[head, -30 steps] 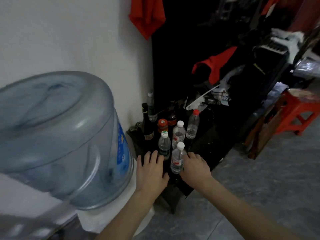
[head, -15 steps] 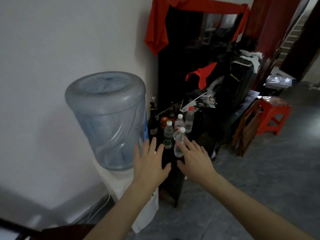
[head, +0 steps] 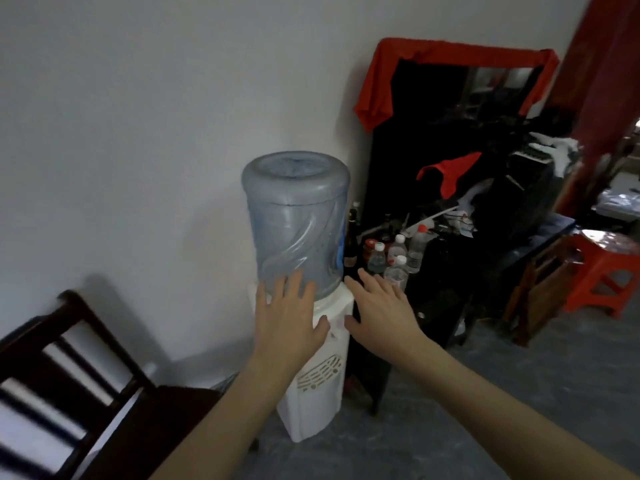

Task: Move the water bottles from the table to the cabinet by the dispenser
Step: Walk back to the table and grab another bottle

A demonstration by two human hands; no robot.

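Both hands hang empty with fingers spread, the right hand (head: 379,311) nearer than the left hand (head: 289,322) to the upright water bottles (head: 396,261) clustered, apparently complete, at the dark cabinet's (head: 440,292) near-left corner beside the dispenser (head: 315,375).

Dark wooden chair (head: 69,375) left; red stool (head: 602,271), perhaps plastic, right.

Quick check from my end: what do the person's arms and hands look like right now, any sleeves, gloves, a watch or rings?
Both arms are bare as far as the head view shows them, with no sleeve edge in frame. The left hand and the right hand wear no gloves. No watch, bracelet or ring shows on the wrists or on the backs of the fingers. The picture is dim and a little soft, so small marks cannot be ruled out.
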